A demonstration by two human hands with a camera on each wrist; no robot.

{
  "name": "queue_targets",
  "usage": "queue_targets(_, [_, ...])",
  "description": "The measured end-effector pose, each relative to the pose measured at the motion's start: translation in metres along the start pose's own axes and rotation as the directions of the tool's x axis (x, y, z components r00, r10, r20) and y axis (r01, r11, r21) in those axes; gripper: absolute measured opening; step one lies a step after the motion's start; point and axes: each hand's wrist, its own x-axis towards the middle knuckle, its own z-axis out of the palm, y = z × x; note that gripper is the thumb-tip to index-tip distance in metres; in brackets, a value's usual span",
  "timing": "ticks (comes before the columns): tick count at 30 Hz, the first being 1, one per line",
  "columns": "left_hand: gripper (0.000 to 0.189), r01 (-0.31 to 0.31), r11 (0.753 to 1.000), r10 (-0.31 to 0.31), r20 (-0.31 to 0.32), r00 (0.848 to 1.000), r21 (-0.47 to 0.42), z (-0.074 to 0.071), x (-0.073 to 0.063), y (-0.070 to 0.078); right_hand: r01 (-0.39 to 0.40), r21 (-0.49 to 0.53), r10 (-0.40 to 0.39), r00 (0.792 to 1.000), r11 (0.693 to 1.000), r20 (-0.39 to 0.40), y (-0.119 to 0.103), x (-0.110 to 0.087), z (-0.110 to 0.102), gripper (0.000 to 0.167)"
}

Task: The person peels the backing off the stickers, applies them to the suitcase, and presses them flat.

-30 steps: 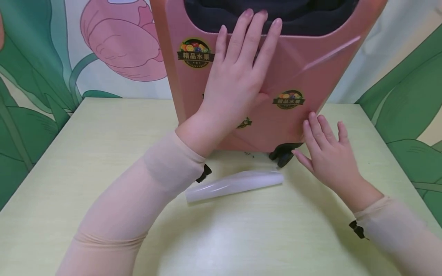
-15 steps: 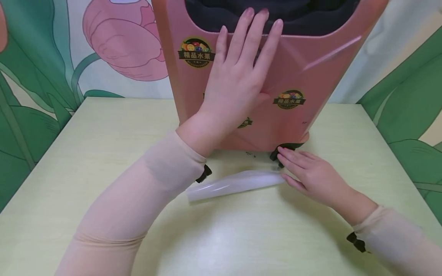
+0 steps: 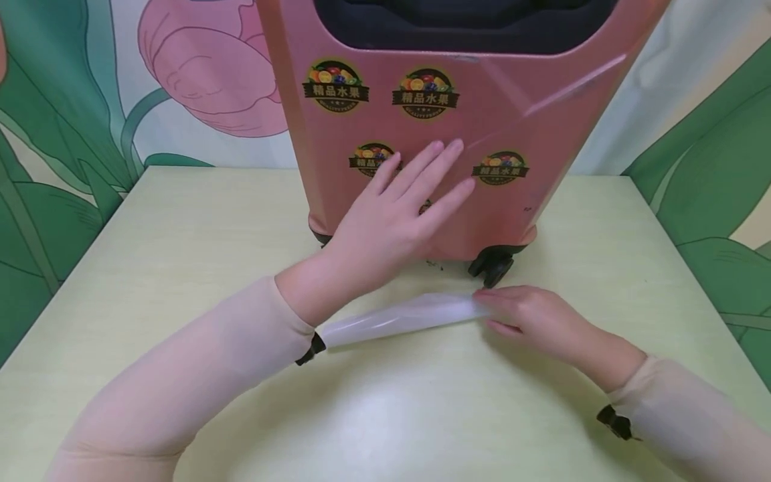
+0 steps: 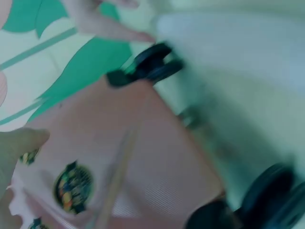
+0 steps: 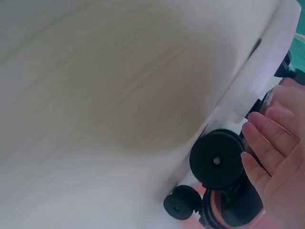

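A pink suitcase stands upright on the table, with several round fruit stickers on its front. My left hand is spread before its lower front, fingers straight; whether the fingertips touch the shell I cannot tell. On the table before the suitcase lies a roll of clear whitish plastic film. Over the film's right end, my right hand has its fingers behind and thumb in front, covering that end. In the right wrist view this hand shows nearly straight fingers beside the film and a black wheel.
Black caster wheels under the suitcase stand just behind the film. The pale table extends in front and to both sides. Behind it hangs a backdrop with painted leaves and a pink flower.
My left hand has come down from the suitcase's dark upper panel to its lower front. My right hand has gone from the suitcase's lower right corner down to the film's right end.
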Motion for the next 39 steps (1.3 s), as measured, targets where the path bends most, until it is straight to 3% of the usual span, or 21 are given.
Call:
queue_targets(4, [0.052,-0.050,0.995,0.062,0.150,0.987,-0.083,0.007,-0.020,0.009,-0.018,-0.012,0.019,0.998,1.000,0.057,-0.004,0.006,0.005,0.044])
queue_targets(9, [0.054,-0.046,0.989,0.090,0.333,0.939,-0.137,0.016,-0.042,0.016,-0.048,-0.052,0.052,0.995,0.998,0.080,-0.005,0.011,0.010,0.045])
queue_targets(15, [0.054,0.008,0.982,0.076,0.427,0.901,-0.191,0.022,-0.062,0.019,-0.091,-0.045,0.094,0.994,0.995,0.054,-0.005,0.015,0.014,0.036])
queue_targets(20, [0.052,0.072,0.967,0.048,0.450,0.892,-0.245,0.027,-0.073,0.021,-0.204,0.108,0.191,0.974,0.973,0.121,-0.005,0.018,0.006,0.032])
queue_targets(23, [0.051,0.112,0.958,0.021,0.456,0.890,-0.263,0.030,-0.076,0.023,-0.283,0.277,0.249,0.957,0.918,0.150,-0.006,0.019,0.000,0.034])
queue_targets(26, [0.049,0.152,0.949,-0.006,0.468,0.884,-0.276,0.033,-0.079,0.024,-0.338,0.443,0.294,0.941,0.830,0.168,-0.005,0.020,-0.003,0.033])
queue_targets(32, [0.047,0.216,0.919,-0.042,0.463,0.885,-0.330,0.037,-0.082,0.026,-0.457,0.585,0.404,0.886,0.670,0.230,-0.006,0.021,-0.008,0.034])
queue_targets(35, [0.047,0.243,0.904,-0.056,0.465,0.884,-0.352,0.039,-0.083,0.027,-0.490,0.608,0.448,0.863,0.625,0.236,-0.006,0.022,-0.011,0.035])
queue_targets(39, [0.050,0.299,0.875,-0.084,0.488,0.869,-0.381,0.039,-0.084,0.029,-0.507,0.630,0.481,0.845,0.588,0.232,-0.005,0.023,-0.013,0.035])
